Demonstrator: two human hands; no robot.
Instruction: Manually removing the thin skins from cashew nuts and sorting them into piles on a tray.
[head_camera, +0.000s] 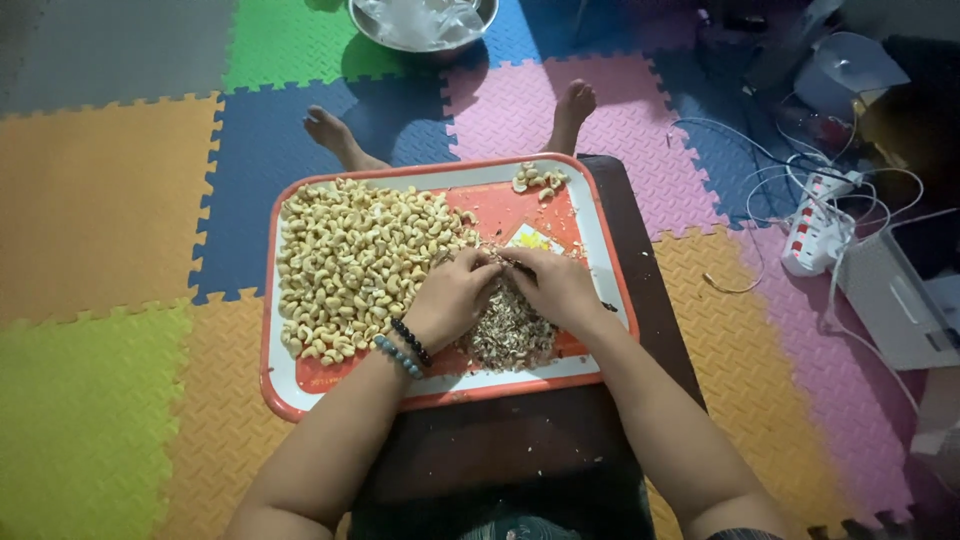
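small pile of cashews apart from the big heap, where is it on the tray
In the head view, the small pile of cashews lies at the tray's far right corner, beyond both hands and apart from the big heap on the left.

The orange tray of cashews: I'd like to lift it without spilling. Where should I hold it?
Grip the tray by its raised rim at both short ends, hands coming in from left and right. The cashew pile loads the left half, so likely hold that end firmly and keep it level.

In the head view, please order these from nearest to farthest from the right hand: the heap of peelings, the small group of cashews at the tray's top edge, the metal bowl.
Measured from the right hand:
1. Heap of peelings, just below it on the tray.
2. Small group of cashews, above it at the tray's top edge.
3. Metal bowl, beyond the feet, on the floor mat.
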